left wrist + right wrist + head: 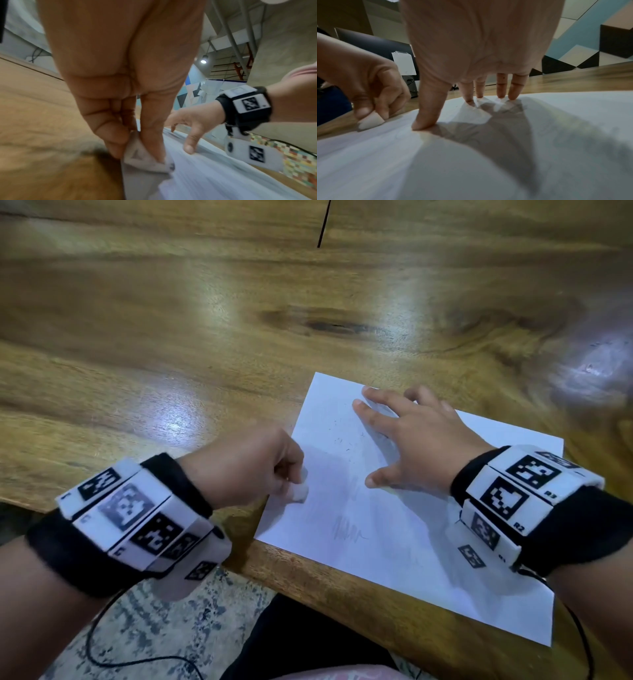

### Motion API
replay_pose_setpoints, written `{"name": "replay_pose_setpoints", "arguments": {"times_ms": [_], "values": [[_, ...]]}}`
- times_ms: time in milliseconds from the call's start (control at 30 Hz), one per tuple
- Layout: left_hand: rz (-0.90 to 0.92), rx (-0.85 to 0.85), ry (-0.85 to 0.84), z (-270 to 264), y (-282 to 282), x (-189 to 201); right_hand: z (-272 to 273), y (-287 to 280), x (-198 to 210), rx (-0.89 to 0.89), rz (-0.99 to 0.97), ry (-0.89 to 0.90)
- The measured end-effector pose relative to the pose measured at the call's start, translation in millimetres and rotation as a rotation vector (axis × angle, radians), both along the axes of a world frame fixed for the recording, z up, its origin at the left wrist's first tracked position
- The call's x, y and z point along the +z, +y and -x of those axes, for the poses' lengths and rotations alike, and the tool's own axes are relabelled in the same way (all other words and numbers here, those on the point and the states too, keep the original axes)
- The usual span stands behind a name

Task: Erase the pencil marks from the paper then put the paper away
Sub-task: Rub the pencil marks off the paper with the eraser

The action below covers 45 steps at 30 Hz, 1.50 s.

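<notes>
A white sheet of paper [404, 529] lies askew at the near edge of the wooden table [205, 337]. Faint pencil scribbles [349, 533] show near its lower left, and dark eraser crumbs [346, 441] are scattered higher up. My left hand [250, 463] pinches a small white eraser [300, 492] between thumb and fingers and holds it on the paper's left edge. The same eraser [145, 158] [370, 121] touches the sheet in both wrist views. My right hand [411, 436] lies flat with fingers spread, its fingertips [471, 101] and thumb pressing the paper [471, 162] down.
The table's near edge [325, 573] runs diagonally just below the paper, with patterned floor [164, 625] and a dark lap beneath. A dark crack [323, 224] marks the far tabletop. Cables hang from both wristbands.
</notes>
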<state>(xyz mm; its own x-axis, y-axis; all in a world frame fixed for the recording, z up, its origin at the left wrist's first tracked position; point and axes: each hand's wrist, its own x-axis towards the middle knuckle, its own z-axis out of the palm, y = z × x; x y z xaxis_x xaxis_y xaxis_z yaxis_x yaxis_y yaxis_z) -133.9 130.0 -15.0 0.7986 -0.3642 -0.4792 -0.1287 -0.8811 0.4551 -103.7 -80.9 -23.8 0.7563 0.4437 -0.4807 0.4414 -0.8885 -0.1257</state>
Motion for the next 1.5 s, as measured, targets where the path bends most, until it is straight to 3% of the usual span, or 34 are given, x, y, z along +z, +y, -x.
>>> {"name": "replay_pose_setpoints", "arguments": {"times_ms": [133, 200, 400, 600, 833, 1067, 1267, 1400, 1500], "values": [[0.025, 0.126, -0.226, -33, -13, 0, 0, 0, 0, -0.002, 0.009, -0.002], [0.014, 0.119, -0.262, -38, -14, -4, 0, 1, 0, -0.002, 0.013, 0.002], [0.007, -0.008, -0.012, -5, 5, -4, 0, 0, 0, 0.001, 0.007, 0.000], [0.045, 0.118, -0.230, -36, -14, -3, 0, 0, 0, -0.001, 0.017, 0.000], [-0.009, -0.044, 0.024, -3, 4, -4, 0, 0, 0, -0.002, 0.016, 0.001], [0.079, 0.118, -0.160, -33, -15, -7, 0, 1, -1, -0.004, 0.020, -0.001], [0.075, 0.047, 0.020, -2, 2, -6, 0, 0, -2, -0.003, 0.018, -0.003], [0.079, 0.198, -0.220, -31, -5, -9, 0, 0, -3, 0.001, 0.020, -0.005], [0.082, 0.186, -0.228, -31, -3, -12, -1, -1, -3, 0.006, 0.020, -0.006]]}}
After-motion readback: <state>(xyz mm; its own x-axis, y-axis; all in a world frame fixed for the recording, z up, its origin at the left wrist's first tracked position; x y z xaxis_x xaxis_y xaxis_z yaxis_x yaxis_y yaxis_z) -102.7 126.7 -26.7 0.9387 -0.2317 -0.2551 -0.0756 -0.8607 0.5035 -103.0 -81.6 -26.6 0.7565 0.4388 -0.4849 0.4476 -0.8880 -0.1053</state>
